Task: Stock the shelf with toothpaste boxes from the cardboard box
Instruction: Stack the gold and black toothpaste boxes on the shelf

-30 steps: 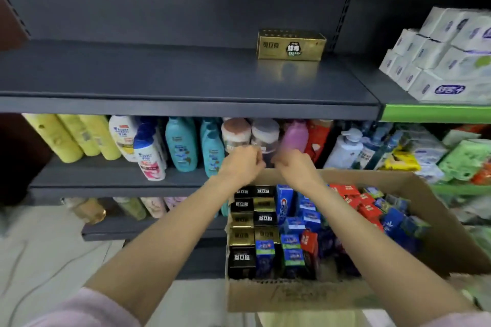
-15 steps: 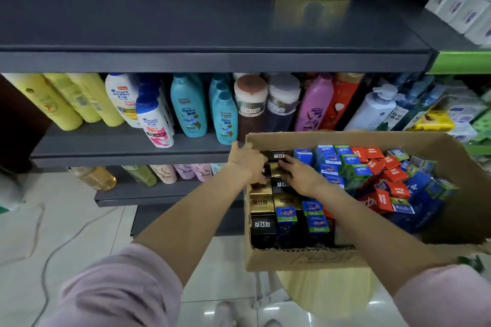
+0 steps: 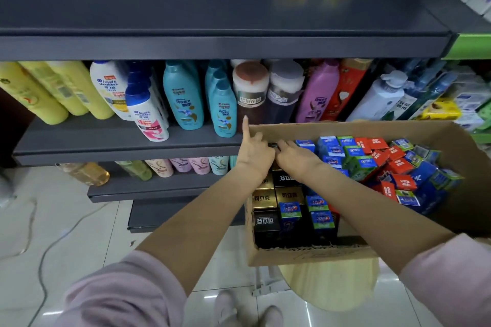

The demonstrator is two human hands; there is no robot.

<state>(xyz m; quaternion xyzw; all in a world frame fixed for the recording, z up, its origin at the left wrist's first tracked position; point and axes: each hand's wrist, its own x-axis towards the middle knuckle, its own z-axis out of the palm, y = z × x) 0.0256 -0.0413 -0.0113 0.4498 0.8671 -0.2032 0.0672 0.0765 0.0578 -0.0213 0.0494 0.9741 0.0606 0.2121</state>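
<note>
While our hands (image 3: 276, 152) meet at the far-left corner of the carton (image 3: 313, 256), both pinch one dark box (image 3: 273, 145) there, left forefinger sticking up. We should draw it straight up, clear of its packed neighbours, then carry it to the shelf (image 3: 212, 8).

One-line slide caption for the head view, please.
Both hands, left hand and right hand, reach a dark toothpaste box at the cardboard box's far-left corner.

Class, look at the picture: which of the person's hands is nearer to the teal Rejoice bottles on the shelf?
Left. The left hand is just below-right of the teal Rejoice bottles; the right hand lies farther right, over the cardboard box.
</note>
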